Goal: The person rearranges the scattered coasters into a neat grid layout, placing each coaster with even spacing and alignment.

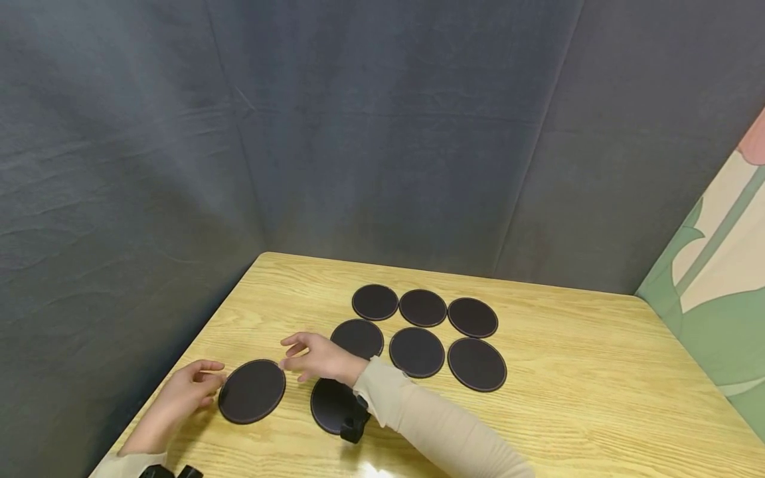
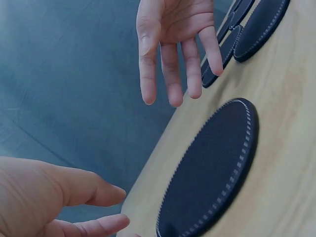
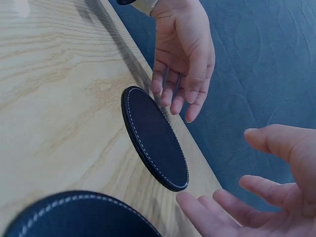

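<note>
A round black coaster [image 1: 252, 392] with pale stitching round its rim lies near the table's left edge. My left hand [image 1: 186, 393] hovers at its left side, fingers loosely bent and holding nothing. On its opposite side is my right hand [image 1: 323, 358], fingertips close to the rim, also without anything in its grasp. In the right wrist view, the coaster [image 3: 155, 138] shows a thick, layered-looking edge; whether it is more than one, I cannot tell. Another black coaster [image 1: 330, 406] lies partly hidden under my right wrist.
Several more black coasters stand in two rows farther back, including a far left one [image 1: 374, 302] and a near right one [image 1: 477, 364]. Their wooden table [image 1: 574, 398] meets grey curtains [image 1: 382, 133] behind and a patterned cloth [image 1: 711, 279] at right.
</note>
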Action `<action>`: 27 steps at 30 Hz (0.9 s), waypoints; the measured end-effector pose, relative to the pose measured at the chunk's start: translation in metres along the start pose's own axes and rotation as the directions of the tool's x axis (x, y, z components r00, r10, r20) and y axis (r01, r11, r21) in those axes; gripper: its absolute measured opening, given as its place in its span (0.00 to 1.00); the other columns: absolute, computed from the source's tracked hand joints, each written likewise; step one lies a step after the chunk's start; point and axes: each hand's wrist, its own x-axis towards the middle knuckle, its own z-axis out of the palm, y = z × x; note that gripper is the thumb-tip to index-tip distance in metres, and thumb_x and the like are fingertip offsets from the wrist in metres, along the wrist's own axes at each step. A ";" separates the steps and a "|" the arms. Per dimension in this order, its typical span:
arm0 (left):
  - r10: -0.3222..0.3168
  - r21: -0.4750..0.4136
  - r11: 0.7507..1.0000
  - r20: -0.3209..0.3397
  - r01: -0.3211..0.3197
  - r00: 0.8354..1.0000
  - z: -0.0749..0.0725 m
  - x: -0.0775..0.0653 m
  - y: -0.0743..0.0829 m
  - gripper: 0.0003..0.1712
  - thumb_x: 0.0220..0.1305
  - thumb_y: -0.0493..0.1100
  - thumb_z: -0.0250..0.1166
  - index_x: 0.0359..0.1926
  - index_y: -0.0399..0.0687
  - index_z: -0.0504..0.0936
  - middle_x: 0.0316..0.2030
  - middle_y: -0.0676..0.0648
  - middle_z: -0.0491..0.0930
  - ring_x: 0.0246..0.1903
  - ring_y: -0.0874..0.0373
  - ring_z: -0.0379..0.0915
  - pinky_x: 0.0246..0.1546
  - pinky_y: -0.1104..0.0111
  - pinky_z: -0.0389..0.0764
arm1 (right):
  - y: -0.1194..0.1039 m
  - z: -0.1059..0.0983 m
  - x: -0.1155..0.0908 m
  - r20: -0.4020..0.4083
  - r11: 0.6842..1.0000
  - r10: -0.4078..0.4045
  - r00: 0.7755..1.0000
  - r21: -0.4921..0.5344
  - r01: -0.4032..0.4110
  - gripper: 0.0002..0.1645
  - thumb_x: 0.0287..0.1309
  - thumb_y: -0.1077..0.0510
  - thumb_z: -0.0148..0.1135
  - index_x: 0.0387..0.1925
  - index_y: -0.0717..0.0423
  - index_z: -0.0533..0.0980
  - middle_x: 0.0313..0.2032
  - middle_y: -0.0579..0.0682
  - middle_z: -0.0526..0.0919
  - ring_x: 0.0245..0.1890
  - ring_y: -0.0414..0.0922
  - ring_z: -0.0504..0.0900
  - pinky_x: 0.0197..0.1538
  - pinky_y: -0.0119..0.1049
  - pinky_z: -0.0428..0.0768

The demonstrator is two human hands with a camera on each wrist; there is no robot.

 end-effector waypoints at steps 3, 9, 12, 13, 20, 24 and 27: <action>-0.024 -0.009 1.000 -0.003 0.024 1.000 0.001 -0.001 -0.006 0.27 0.67 0.42 0.59 0.59 0.25 0.68 0.45 0.35 0.77 0.41 0.55 0.75 0.35 0.67 0.82 | 0.001 0.003 0.003 0.015 0.999 0.030 0.999 0.018 -0.030 0.32 0.61 0.56 0.64 0.65 0.60 0.67 0.48 0.53 0.74 0.35 0.51 0.84 0.40 0.40 0.85; -0.019 -0.024 1.000 0.005 0.019 1.000 0.006 -0.004 -0.006 0.28 0.66 0.41 0.59 0.60 0.24 0.67 0.47 0.33 0.77 0.42 0.53 0.77 0.36 0.64 0.83 | 0.003 0.007 0.007 0.041 0.996 0.067 0.997 0.064 -0.070 0.33 0.61 0.57 0.64 0.65 0.60 0.67 0.50 0.55 0.73 0.44 0.50 0.82 0.42 0.43 0.85; -0.021 -0.036 0.999 0.016 0.021 1.000 0.008 -0.005 -0.005 0.29 0.67 0.40 0.59 0.61 0.24 0.66 0.48 0.31 0.76 0.43 0.52 0.78 0.37 0.62 0.84 | 0.004 0.009 0.008 0.058 0.994 0.081 0.995 0.072 -0.085 0.33 0.61 0.57 0.64 0.66 0.60 0.67 0.51 0.56 0.74 0.48 0.51 0.81 0.42 0.44 0.85; -0.020 -0.040 0.999 0.018 0.021 1.000 0.009 -0.006 -0.004 0.29 0.67 0.39 0.59 0.62 0.24 0.65 0.48 0.31 0.76 0.43 0.51 0.78 0.37 0.62 0.84 | 0.004 0.009 0.008 0.063 0.993 0.084 0.994 0.075 -0.089 0.33 0.61 0.57 0.64 0.65 0.61 0.66 0.51 0.56 0.74 0.49 0.51 0.80 0.42 0.44 0.85; -0.016 -0.033 0.999 0.025 0.017 1.000 0.011 -0.008 -0.003 0.30 0.66 0.39 0.60 0.63 0.24 0.64 0.50 0.30 0.73 0.44 0.50 0.76 0.37 0.61 0.84 | 0.003 0.013 0.006 0.089 0.992 0.092 0.992 0.079 -0.099 0.31 0.62 0.58 0.63 0.65 0.62 0.67 0.50 0.57 0.77 0.51 0.50 0.80 0.41 0.46 0.85; -0.024 -0.035 0.999 0.035 0.025 0.999 0.011 -0.008 -0.004 0.33 0.63 0.38 0.63 0.64 0.25 0.64 0.54 0.27 0.69 0.49 0.44 0.73 0.38 0.61 0.84 | 0.002 0.015 0.006 0.088 0.989 0.102 0.991 0.101 -0.111 0.30 0.62 0.60 0.63 0.64 0.62 0.67 0.48 0.56 0.79 0.52 0.51 0.80 0.41 0.48 0.85; -0.023 -0.031 0.999 0.036 0.024 0.999 0.012 -0.008 -0.005 0.36 0.58 0.36 0.66 0.64 0.25 0.63 0.56 0.24 0.67 0.52 0.39 0.72 0.38 0.63 0.83 | 0.003 0.016 0.006 0.083 0.987 0.104 0.991 0.111 -0.113 0.29 0.62 0.60 0.63 0.63 0.62 0.68 0.47 0.56 0.80 0.52 0.51 0.80 0.41 0.49 0.85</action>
